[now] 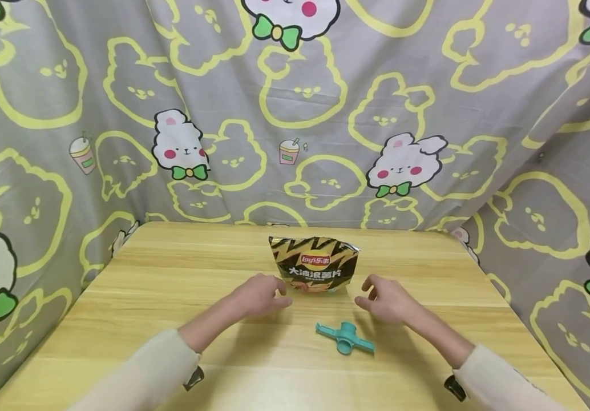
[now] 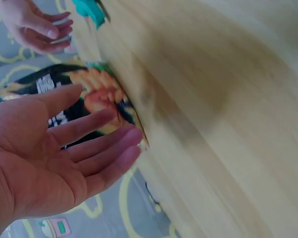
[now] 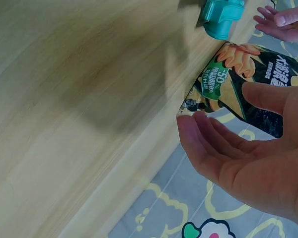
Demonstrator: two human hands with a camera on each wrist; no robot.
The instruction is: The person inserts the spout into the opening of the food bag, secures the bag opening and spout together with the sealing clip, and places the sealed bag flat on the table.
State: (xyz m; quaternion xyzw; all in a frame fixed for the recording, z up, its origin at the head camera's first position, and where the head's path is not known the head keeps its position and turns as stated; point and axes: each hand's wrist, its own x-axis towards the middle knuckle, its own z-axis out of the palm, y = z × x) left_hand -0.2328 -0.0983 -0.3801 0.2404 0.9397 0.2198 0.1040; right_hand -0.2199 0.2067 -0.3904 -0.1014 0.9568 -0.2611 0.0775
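A black and gold bag of potato chips (image 1: pixel 315 268) stands upright on the wooden table, its printed front facing me. To its left, my left hand (image 1: pixel 260 295) hovers with relaxed fingers and holds nothing. My right hand (image 1: pixel 388 299) is at the bag's right side, fingers loosely bent, also holding nothing. In front of the bag lies a teal bag clip with a round spout (image 1: pixel 345 337), between the hands and nearer to me. Both wrist views show the chip bag (image 2: pixel 102 94) beyond the open palms; contact with the bag cannot be told there.
The light wooden table (image 1: pixel 172 274) reaches back to a grey curtain (image 1: pixel 223 103) with yellow outlines and white rabbits. More curtain hangs along the left and right sides. Dark wrist straps (image 1: pixel 454 388) show below the sleeves.
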